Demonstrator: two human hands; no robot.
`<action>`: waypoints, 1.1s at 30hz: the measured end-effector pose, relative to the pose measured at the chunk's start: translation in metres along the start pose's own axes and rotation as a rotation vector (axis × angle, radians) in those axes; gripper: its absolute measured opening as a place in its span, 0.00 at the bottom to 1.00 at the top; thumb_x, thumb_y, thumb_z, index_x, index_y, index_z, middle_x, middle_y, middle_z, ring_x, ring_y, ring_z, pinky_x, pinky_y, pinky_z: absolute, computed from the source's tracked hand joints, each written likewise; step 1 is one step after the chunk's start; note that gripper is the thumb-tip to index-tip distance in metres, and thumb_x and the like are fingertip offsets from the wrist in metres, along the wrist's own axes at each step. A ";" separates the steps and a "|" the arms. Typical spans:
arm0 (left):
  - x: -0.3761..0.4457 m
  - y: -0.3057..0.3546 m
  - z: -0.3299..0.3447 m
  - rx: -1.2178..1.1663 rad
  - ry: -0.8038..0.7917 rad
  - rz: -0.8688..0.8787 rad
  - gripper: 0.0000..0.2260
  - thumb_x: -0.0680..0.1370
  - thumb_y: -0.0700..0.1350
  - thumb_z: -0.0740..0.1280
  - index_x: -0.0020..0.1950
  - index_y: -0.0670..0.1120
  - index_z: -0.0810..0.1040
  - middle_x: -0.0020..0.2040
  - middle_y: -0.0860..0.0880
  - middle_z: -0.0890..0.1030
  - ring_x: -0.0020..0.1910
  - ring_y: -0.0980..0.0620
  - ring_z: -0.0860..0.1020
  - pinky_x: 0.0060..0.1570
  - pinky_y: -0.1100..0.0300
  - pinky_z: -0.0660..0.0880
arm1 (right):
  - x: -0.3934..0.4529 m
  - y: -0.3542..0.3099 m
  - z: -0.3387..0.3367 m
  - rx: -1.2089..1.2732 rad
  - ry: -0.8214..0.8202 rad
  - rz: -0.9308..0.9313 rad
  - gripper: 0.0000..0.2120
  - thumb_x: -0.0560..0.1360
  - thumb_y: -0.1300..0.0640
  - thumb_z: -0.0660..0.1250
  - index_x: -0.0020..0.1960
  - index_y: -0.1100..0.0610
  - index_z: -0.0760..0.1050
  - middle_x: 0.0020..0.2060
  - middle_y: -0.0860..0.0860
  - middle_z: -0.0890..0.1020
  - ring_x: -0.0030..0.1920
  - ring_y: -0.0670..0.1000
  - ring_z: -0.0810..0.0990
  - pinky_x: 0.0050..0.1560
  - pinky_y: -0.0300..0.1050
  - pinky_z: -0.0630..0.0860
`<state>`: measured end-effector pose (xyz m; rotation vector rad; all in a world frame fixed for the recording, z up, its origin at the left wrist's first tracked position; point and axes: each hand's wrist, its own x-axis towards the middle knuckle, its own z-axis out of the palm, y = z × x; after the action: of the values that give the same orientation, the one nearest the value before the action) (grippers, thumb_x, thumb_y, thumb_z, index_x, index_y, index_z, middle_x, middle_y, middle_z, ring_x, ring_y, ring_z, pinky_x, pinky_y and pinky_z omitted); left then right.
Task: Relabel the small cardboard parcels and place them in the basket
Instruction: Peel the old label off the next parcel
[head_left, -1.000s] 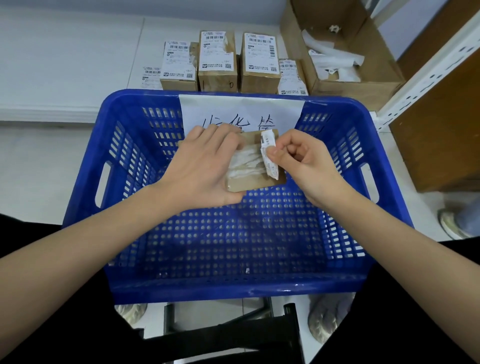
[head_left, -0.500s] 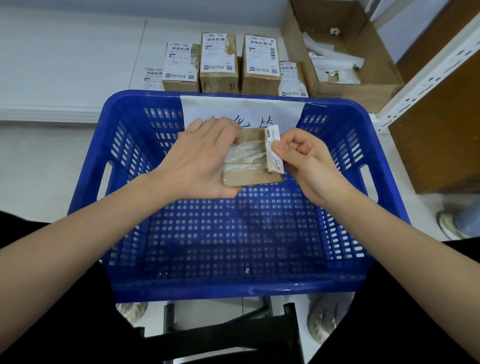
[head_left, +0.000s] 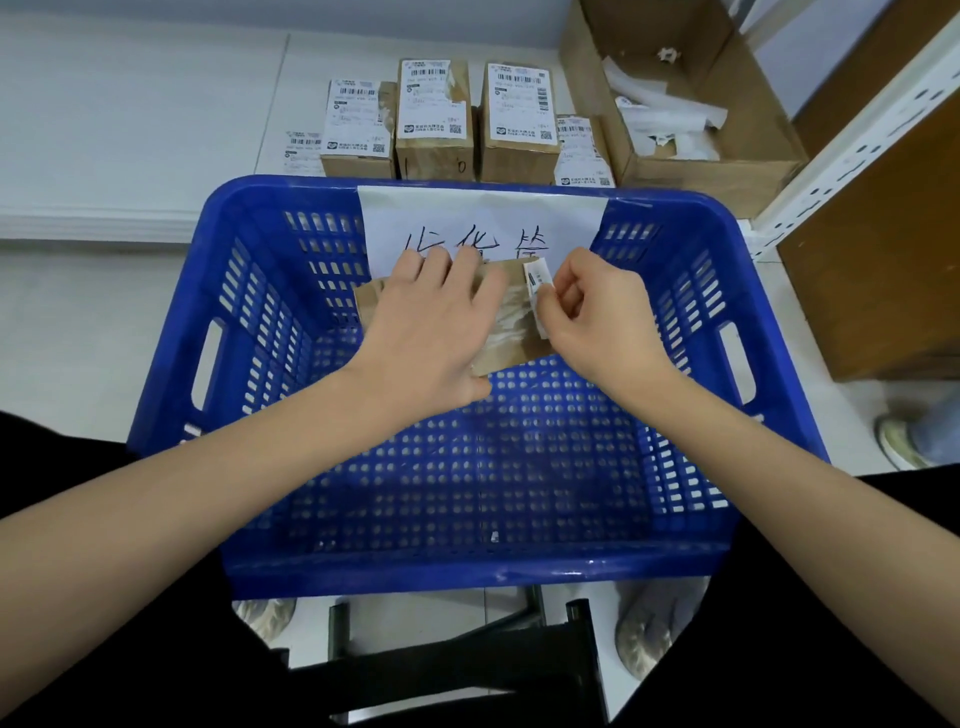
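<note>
Hands meet over the far half of the blue basket (head_left: 171, 358); the left hand (head_left: 426, 332) lies across a small cardboard parcel (head_left: 511, 353), fingers spread over its top and thumb hooked under the near edge, so it grips the box; the parcel sits above the basket's holed floor, tipped a little, its top face streaked with torn white label residue; the right hand (head_left: 602, 317) is at the parcel's right edge, thumb and forefinger pinching a curled white label (head_left: 535, 291), the other fingers curled in; the label stands up off the cardboard, one end at the box, the rest lifted; whether it is fully free I cannot tell; a white paper sign (head_left: 483, 218) with handwritten characters hangs on the basket's far wall, just behind the hands; beyond the basket, on the white surface, a row of labelled parcels (head_left: 436, 119) stands waiting; to their right an open cardboard box (head_left: 727, 171) holds white paper scraps (head_left: 665, 119).
</note>
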<state>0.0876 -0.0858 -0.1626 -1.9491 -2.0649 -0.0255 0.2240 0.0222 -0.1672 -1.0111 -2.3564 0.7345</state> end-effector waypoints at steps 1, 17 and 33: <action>0.000 0.002 0.000 0.017 0.004 -0.006 0.38 0.53 0.58 0.77 0.54 0.40 0.67 0.48 0.42 0.77 0.41 0.42 0.75 0.42 0.52 0.69 | 0.000 -0.001 0.001 -0.041 0.012 -0.035 0.08 0.76 0.60 0.64 0.39 0.59 0.69 0.25 0.48 0.71 0.28 0.52 0.71 0.34 0.46 0.69; -0.002 -0.005 0.005 0.014 0.040 -0.056 0.37 0.54 0.58 0.77 0.53 0.43 0.63 0.49 0.41 0.77 0.43 0.41 0.75 0.44 0.51 0.70 | -0.005 -0.006 0.003 -0.072 -0.176 -0.066 0.12 0.78 0.50 0.64 0.49 0.60 0.72 0.37 0.51 0.79 0.38 0.53 0.77 0.41 0.51 0.75; -0.007 -0.014 0.014 0.020 0.016 -0.041 0.39 0.61 0.62 0.73 0.67 0.44 0.71 0.54 0.38 0.75 0.51 0.38 0.75 0.55 0.46 0.68 | -0.004 -0.007 0.003 0.712 -0.352 0.340 0.08 0.78 0.64 0.62 0.40 0.61 0.69 0.34 0.57 0.75 0.31 0.46 0.71 0.35 0.37 0.68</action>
<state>0.0709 -0.0907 -0.1747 -1.8884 -2.0873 -0.0291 0.2208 0.0142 -0.1659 -1.0036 -1.9156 1.8412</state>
